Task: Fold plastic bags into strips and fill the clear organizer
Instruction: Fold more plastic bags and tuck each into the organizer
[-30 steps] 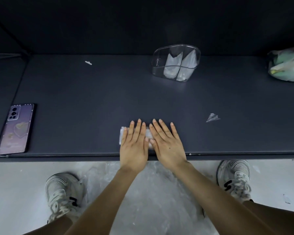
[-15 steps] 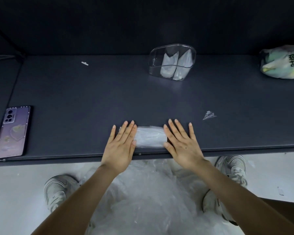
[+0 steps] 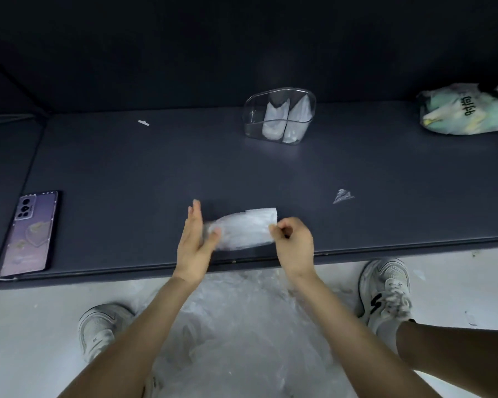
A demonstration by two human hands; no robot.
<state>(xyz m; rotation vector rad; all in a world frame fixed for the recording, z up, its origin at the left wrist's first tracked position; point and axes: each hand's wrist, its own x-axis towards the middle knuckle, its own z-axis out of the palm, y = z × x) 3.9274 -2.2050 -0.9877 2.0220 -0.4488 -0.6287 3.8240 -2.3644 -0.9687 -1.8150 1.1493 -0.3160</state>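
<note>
A folded, translucent plastic bag [image 3: 245, 231] is held just above the dark table [image 3: 127, 173] near its front edge. My left hand [image 3: 194, 242] stands on edge at the bag's left end, fingers straight up and thumb laid over the plastic. My right hand [image 3: 295, 242] pinches the bag's right end with curled fingers. The clear organizer [image 3: 252, 116] stands at the back of the table, well beyond both hands. Two folded bags stand in its middle and right compartments.
A purple phone [image 3: 29, 234] lies at the table's left front. A stuffed printed bag [image 3: 469, 110] sits at the back right. A small plastic scrap [image 3: 342, 195] lies right of the hands. Loose plastic bags [image 3: 242, 326] are piled on the floor between my shoes.
My hands were flat on the bag, pressing it, then slid apart to its ends. Now the left hand has turned on edge and the right pinches and lifts the right end.
</note>
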